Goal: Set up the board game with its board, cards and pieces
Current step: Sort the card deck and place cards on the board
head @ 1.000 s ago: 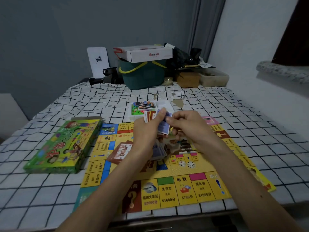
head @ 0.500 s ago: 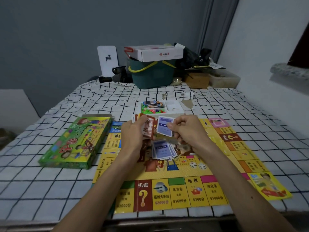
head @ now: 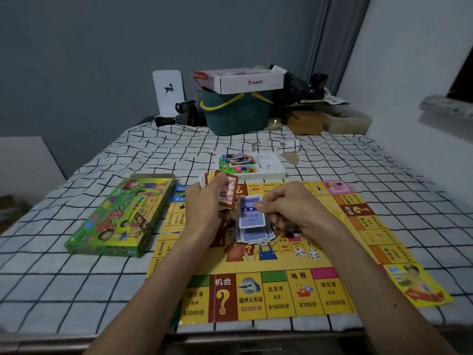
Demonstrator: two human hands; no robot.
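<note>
We find the left hand (head: 204, 208) gripping a fanned stack (head: 227, 193) and the right hand (head: 289, 206) pinching one card (head: 249, 213) at frame centre, over the board (head: 332, 290). We judge it light, slick and bendable; take its edges.

Yellow paper game board (head: 304, 298) lies flat by the checked cloth's (head: 76, 290) near edge. Blue cards (head: 256, 237) are piled mid-board, red-brown cards (head: 228, 194) are held fanned above, and a white pieces tray (head: 279, 173) sits beyond.

Checked cloth (head: 64, 290) carries game board (head: 281, 298), green box (head: 120, 219), white tray (head: 271, 163).
</note>
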